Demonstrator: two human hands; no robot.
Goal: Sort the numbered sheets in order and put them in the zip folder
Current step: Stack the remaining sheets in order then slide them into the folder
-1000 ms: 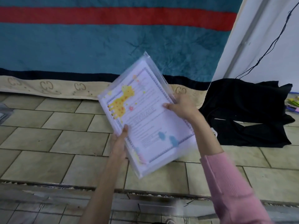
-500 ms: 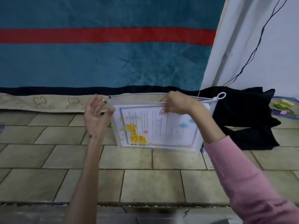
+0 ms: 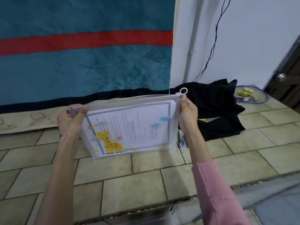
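Note:
A clear zip folder (image 3: 129, 127) with a giraffe print hangs upright in the air above the tiled floor, and white sheets (image 3: 155, 103) show through it near the top. Its zip runs along the top edge, with the white ring pull (image 3: 183, 91) at the right end. My left hand (image 3: 71, 120) grips the folder's upper left corner. My right hand (image 3: 187, 112) pinches the upper right corner just below the ring pull.
A black cloth (image 3: 215, 108) lies on the floor behind the folder at the right. A small stapler (image 3: 183, 140) lies on the tiles by my right wrist. Highlighters and a blue cable (image 3: 246, 96) sit near the wall. A teal blanket (image 3: 81, 62) hangs behind.
The folder was turned from a slanted hold to hanging level. My right hand slid from the middle of the top edge to the right end by the ring pull.

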